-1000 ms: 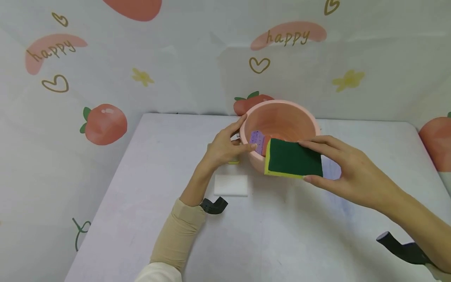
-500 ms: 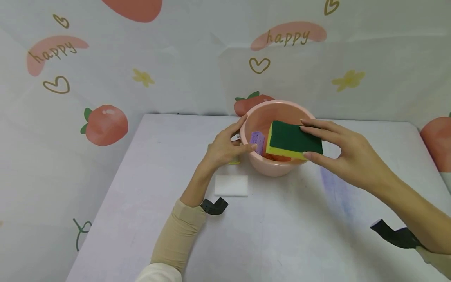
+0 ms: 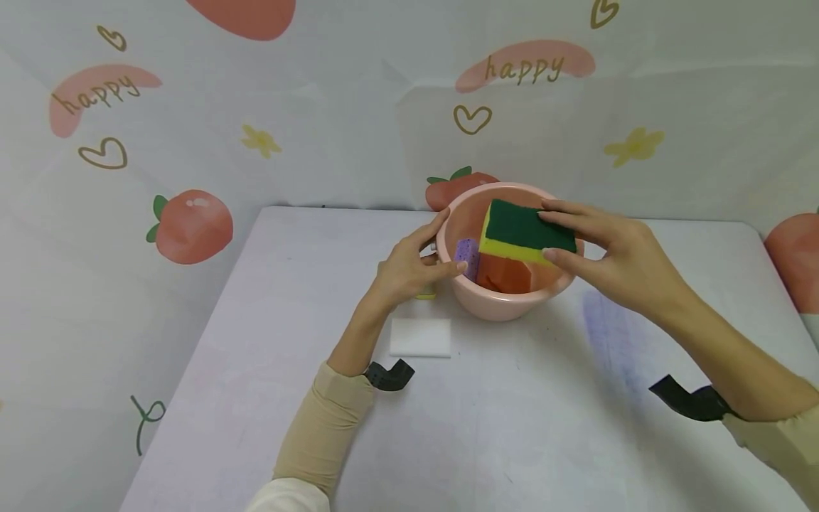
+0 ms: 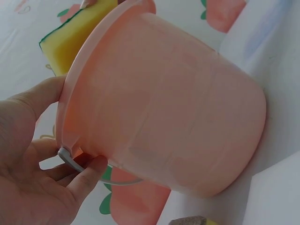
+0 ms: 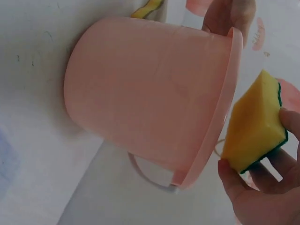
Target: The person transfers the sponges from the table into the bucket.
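A pink bucket [image 3: 495, 307] stands upright toward the back of the table. My left hand [image 3: 409, 267] holds its left rim, thumb over the edge and fingers outside near the handle [image 4: 117, 182]. With thumb and fingertips my right hand [image 3: 617, 256] pinches a scouring sponge [image 3: 526, 233], yellow with a dark green face. That sponge is tilted over the bucket's mouth, green side up; the right wrist view shows its yellow side [image 5: 257, 123] facing the rim. Inside the bucket lie a speckled purple sponge [image 3: 468, 257] and an orange-red piece [image 3: 505, 276], partly hidden.
A white block [image 3: 419, 337] lies on the table [image 3: 461, 427] in front of the bucket's left side. Behind my left hand a yellow-edged item [image 3: 426, 291] is mostly hidden. A printed cloth backdrop [image 3: 345, 107] hangs right behind the table.
My right hand has carried the scouring sponge up and back, from in front of the bucket's near rim to over its mouth. The left hand stays on the rim.
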Demonstrator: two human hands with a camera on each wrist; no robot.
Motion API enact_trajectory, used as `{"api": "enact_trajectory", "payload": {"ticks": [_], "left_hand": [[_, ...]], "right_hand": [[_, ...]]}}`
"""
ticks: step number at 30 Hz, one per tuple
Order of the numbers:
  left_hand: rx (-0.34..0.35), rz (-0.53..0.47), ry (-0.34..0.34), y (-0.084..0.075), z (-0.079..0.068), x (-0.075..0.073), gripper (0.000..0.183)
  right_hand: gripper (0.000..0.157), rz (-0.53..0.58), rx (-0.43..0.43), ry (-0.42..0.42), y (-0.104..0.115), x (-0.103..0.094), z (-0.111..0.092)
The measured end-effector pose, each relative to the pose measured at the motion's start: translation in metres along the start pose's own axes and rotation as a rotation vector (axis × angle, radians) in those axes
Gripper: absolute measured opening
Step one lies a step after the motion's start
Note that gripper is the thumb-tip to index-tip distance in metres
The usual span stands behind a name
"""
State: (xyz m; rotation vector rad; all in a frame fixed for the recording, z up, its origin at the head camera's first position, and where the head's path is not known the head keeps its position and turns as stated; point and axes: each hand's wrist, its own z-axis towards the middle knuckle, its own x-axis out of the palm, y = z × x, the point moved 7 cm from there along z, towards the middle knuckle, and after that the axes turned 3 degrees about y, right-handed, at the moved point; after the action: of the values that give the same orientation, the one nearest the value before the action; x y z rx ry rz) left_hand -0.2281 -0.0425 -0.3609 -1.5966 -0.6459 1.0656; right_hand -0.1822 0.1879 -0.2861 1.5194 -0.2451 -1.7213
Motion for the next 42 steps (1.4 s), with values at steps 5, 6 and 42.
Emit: {"api": "enact_trajectory", "payload": {"ticks": [5, 6, 42], "left_hand": [[0.031, 0.023, -0.017, 0.007, 0.003, 0.0, 0.086], [0.034, 0.022, -0.018, 0.007, 0.003, 0.0, 0.086], [0.018, 0.016, 0.025, -0.021, -0.008, 0.0, 0.082]], "right_hand": [[0.047, 0.026, 0.046, 0.011, -0.005, 0.003, 0.007], [0.046, 0.033, 0.056, 0.01, -0.006, 0.003, 0.008], [0.048, -0.005, 0.146, 0.025, -0.027, 0.024, 0.04]]}}
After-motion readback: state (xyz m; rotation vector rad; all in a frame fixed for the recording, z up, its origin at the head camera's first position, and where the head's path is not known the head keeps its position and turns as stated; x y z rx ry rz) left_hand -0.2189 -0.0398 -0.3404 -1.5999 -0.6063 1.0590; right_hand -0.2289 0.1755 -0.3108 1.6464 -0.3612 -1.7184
